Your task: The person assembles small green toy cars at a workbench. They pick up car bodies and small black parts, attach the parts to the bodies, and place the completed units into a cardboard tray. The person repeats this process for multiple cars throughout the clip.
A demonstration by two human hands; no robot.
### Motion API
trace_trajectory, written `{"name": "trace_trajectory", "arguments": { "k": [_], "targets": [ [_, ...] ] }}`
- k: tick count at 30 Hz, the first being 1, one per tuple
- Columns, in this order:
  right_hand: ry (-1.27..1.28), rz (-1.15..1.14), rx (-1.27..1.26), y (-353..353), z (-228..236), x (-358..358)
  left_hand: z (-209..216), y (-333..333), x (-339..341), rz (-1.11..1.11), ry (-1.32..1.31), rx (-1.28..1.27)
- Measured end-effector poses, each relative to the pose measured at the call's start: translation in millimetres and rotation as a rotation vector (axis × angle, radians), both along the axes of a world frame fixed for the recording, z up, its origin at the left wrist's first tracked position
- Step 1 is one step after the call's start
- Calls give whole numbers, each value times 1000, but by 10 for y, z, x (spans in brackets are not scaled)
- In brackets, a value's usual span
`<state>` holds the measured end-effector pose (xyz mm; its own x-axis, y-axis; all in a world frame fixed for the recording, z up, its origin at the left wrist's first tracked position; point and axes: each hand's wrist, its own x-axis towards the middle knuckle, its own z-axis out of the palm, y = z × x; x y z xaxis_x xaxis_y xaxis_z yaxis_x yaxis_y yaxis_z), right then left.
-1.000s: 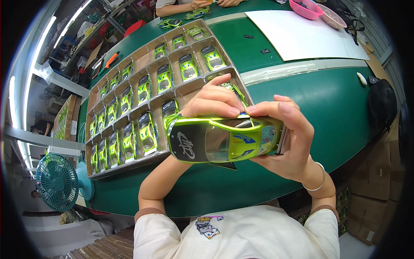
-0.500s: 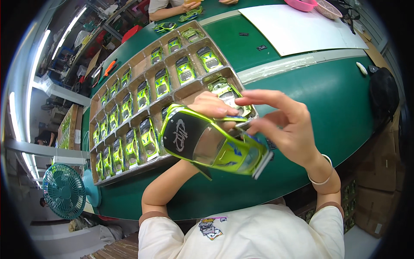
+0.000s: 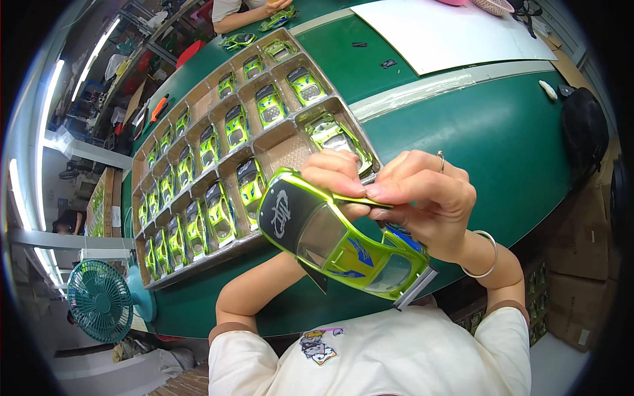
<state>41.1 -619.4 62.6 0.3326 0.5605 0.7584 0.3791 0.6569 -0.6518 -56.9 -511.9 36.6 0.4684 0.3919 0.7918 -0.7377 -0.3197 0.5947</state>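
Observation:
A lime-green toy car body shell [image 3: 350, 254], with a black hood, clear windows and blue marks, is tilted in front of my chest. My left hand [image 3: 335, 177] is closed on its upper side edge, some fingers hidden behind the shell. My right hand [image 3: 429, 198] is closed too, thumb and fingers pinching a thin dark-and-green strip at that same edge; whether the strip is a separate part I cannot tell. The thumbs almost meet. Just beyond my hands lies a compartment tray [image 3: 285, 153] with several similar shells; one green-and-white shell [image 3: 330, 135] sits in its near right compartment.
Small black parts [image 3: 387, 64] lie on the green table [image 3: 475, 152] beside a white board [image 3: 456, 33]. A teal fan [image 3: 99, 300] stands at left, a black bag [image 3: 584, 135] at right. Across the table, another person's hand [image 3: 276, 6] is near more green shells [image 3: 277, 18].
My right hand's fingers, spread before, have closed on the strip at the shell's edge beside my left hand. The shell has shifted slightly right and down in view.

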Motion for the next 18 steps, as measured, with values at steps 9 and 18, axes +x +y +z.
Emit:
{"name": "trace_trajectory", "arguments": {
  "k": [9,18],
  "targets": [
    [6,14,6,1,2,9,21,-8,-9,103,-14,113],
    [-46,-10,23,22,8,19,9,-32,-23,57,-15,33]
  ]
}}
